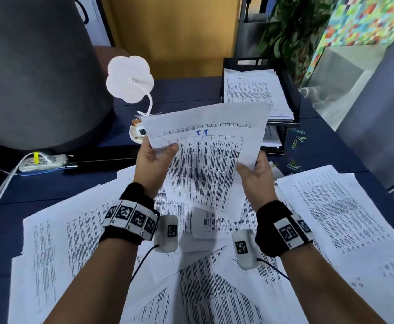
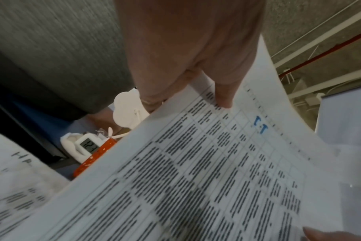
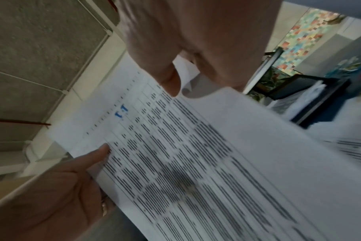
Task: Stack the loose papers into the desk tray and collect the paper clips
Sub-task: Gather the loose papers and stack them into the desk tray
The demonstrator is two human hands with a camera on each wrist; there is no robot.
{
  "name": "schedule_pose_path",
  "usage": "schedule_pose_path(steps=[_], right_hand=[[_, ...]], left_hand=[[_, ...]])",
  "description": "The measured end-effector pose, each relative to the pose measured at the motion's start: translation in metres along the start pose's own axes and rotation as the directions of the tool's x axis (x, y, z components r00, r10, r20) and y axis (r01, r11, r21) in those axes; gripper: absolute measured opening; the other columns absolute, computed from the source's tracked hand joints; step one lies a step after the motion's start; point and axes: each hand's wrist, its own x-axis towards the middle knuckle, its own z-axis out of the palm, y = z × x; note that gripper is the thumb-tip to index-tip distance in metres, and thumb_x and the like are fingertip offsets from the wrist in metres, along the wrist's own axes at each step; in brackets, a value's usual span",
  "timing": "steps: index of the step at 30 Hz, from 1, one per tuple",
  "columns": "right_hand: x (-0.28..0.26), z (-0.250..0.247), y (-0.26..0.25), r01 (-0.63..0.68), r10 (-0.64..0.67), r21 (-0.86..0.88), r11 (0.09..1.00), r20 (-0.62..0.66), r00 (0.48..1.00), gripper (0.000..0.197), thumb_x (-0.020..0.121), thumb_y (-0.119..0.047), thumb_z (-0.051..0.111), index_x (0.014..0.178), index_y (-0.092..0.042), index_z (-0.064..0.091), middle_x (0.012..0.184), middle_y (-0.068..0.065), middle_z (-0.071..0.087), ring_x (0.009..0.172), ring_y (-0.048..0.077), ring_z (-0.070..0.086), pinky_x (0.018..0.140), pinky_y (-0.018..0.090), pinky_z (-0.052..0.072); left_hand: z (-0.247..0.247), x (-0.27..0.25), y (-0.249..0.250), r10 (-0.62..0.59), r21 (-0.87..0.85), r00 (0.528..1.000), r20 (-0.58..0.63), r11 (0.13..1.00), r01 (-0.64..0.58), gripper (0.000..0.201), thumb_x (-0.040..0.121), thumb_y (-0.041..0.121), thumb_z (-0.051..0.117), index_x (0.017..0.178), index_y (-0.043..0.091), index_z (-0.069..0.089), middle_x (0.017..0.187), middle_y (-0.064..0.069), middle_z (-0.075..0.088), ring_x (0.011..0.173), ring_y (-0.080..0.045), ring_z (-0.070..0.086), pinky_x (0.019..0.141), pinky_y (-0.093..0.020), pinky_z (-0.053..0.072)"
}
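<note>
White printed sheet (image 1: 205, 157) held above the desk's loose papers (image 1: 331, 206), left hand (image 1: 154, 157) and right hand (image 1: 253, 170) each pinching a side edge, probably to keep it flat for the nearby desk tray (image 1: 294, 90); paper clips (image 1: 296, 141) lie beside the tray.

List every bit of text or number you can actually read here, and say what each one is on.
"T-1", or similar, in blue handwriting: on the held sheet, seen upside down in the head view.
"HR", handwritten: on a loose paper in the left wrist view.
Digits, perhaps "23": on the small white clock; uncertain.
Printed table text on the held sheet, the loose papers and the tray stack: too blurred to read.
</note>
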Motion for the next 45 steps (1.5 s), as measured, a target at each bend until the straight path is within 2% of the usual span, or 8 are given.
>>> schedule_pose_path(steps=[6, 10, 14, 17, 23, 28, 39, 45], right_hand=[[-0.003, -0.008, 0.047, -0.168, 0.177, -0.167, 0.972, 0.043, 0.983, 0.031, 0.093, -0.005, 0.05, 0.123, -0.01, 0.043, 0.126, 0.011, 0.057, 0.119, 0.028, 0.052, 0.107, 0.047, 0.039], [-0.009, -0.015, 0.074, -0.236, 0.266, -0.32, 0.918, 0.052, 0.963, 0.032, 0.092, -0.007, 0.046, 0.123, -0.013, 0.045, 0.11, 0.01, 0.06, 0.088, 0.024, 0.057, 0.075, 0.037, 0.051], [-0.017, -0.022, 0.103, -0.291, 0.34, -0.443, 0.848, 0.035, 0.94, 0.027, 0.095, -0.01, 0.045, 0.121, -0.007, 0.048, 0.118, 0.014, 0.058, 0.111, 0.032, 0.055, 0.097, 0.045, 0.047], [-0.022, -0.025, 0.109, -0.286, 0.313, -0.373, 0.883, 0.01, 0.95, 0.025, 0.097, -0.01, 0.042, 0.122, -0.008, 0.047, 0.122, 0.012, 0.056, 0.112, 0.028, 0.053, 0.099, 0.039, 0.042], [-0.016, -0.044, 0.1, -0.373, 0.372, -0.022, 0.927, -0.051, 0.927, 0.009, 0.098, -0.006, 0.043, 0.105, -0.01, 0.047, 0.104, 0.016, 0.05, 0.081, 0.028, 0.057, 0.06, 0.032, 0.059], [0.015, -0.066, 0.084, -0.331, 0.337, 0.067, 0.941, -0.134, 0.932, 0.015, 0.096, 0.002, 0.041, 0.106, -0.003, 0.051, 0.112, 0.015, 0.055, 0.083, 0.022, 0.06, 0.059, 0.025, 0.058], [0.108, -0.114, 0.041, -0.226, 0.246, 0.113, 0.968, -0.223, 0.943, 0.018, 0.095, 0.003, 0.043, 0.091, -0.008, 0.056, 0.11, 0.014, 0.062, 0.058, 0.011, 0.06, 0.05, 0.02, 0.055], [0.157, -0.124, 0.012, -0.199, 0.204, 0.044, 0.979, -0.237, 0.95, 0.018, 0.095, -0.002, 0.039, 0.098, -0.011, 0.054, 0.095, 0.006, 0.065, 0.042, 0.006, 0.057, 0.037, 0.017, 0.042]], left_hand=[[-0.003, -0.004, -0.035, -0.136, 0.016, 0.991, -0.009, 0.991, 0.136, 0.036, 0.091, 0.003, 0.057, 0.127, 0.005, 0.052, 0.116, -0.005, 0.066, 0.107, -0.012, 0.063, 0.09, -0.022, 0.05], [-0.001, -0.011, -0.056, -0.272, 0.101, 0.962, 0.011, 0.958, 0.27, 0.029, 0.093, 0.01, 0.057, 0.122, 0.008, 0.056, 0.102, 0.006, 0.066, 0.086, 0.005, 0.063, 0.068, -0.007, 0.048], [-0.003, -0.022, -0.083, -0.356, 0.26, 0.934, -0.027, 0.9, 0.35, 0.008, 0.092, 0.02, 0.059, 0.098, 0.015, 0.061, 0.086, 0.003, 0.064, 0.085, -0.016, 0.059, 0.074, -0.026, 0.047], [-0.003, -0.026, -0.102, -0.373, 0.296, 0.923, -0.091, 0.875, 0.383, 0.049, 0.083, 0.046, 0.064, 0.117, 0.012, 0.058, 0.109, -0.006, 0.067, 0.104, -0.025, 0.061, 0.094, -0.041, 0.049], [0.025, -0.015, -0.077, -0.334, 0.246, 0.942, -0.03, 0.911, 0.331, 0.015, 0.096, 0.019, 0.051, 0.106, 0.025, 0.061, 0.098, -0.001, 0.069, 0.097, -0.022, 0.062, 0.091, -0.041, 0.049], [0.062, 0.013, -0.069, -0.231, 0.266, 0.971, -0.065, 0.934, 0.24, 0.026, 0.093, 0.025, 0.056, 0.108, 0.005, 0.055, 0.094, -0.005, 0.064, 0.085, -0.017, 0.057, 0.081, -0.034, 0.046], [0.125, 0.068, -0.066, -0.304, 0.524, 0.95, 0.075, 0.822, 0.221, 0.031, 0.094, 0.008, 0.049, 0.124, 0.017, 0.044, 0.105, -0.005, 0.062, 0.059, -0.015, 0.06, 0.043, -0.021, 0.047], [0.155, 0.115, -0.055, -0.267, 0.482, 0.963, 0.029, 0.848, 0.22, 0.041, 0.093, -0.001, 0.049, 0.128, 0.017, 0.039, 0.113, -0.014, 0.058, 0.055, -0.013, 0.057, 0.048, -0.02, 0.053]])
